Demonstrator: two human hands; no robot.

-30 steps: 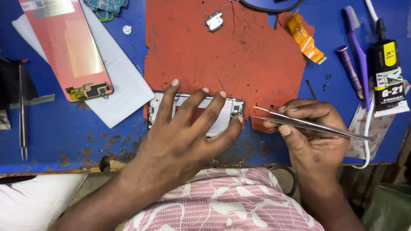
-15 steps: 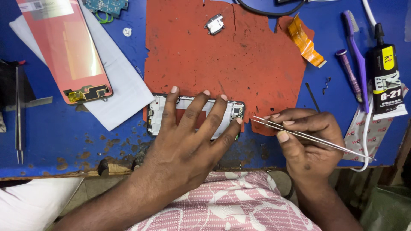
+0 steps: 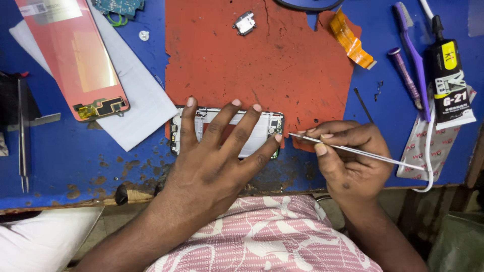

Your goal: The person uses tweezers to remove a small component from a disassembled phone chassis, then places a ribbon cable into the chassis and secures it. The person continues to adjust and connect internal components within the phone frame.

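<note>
An opened phone body (image 3: 267, 127) lies flat at the near edge of a worn red mat (image 3: 262, 60). My left hand (image 3: 217, 156) presses down on it with fingers spread across its inside. Just to the right, my right hand (image 3: 348, 158) grips thin metal tweezers (image 3: 353, 150). Their tips point left and sit just right of the phone's right end, beside its small circuit board.
A red-tinted phone screen (image 3: 75, 60) rests on white paper (image 3: 146, 108) at the back left. A small metal part (image 3: 245, 22), an orange flex strip (image 3: 350, 43), a purple toothbrush (image 3: 413, 50), a purple pen-like tool (image 3: 403, 75) and a black glue tube (image 3: 448, 75) lie behind. Spare tweezers (image 3: 21, 136) sit far left.
My right hand has swung the tweezers a little, bringing the tips closer to the phone's right end. My left hand stays pressed on the phone.
</note>
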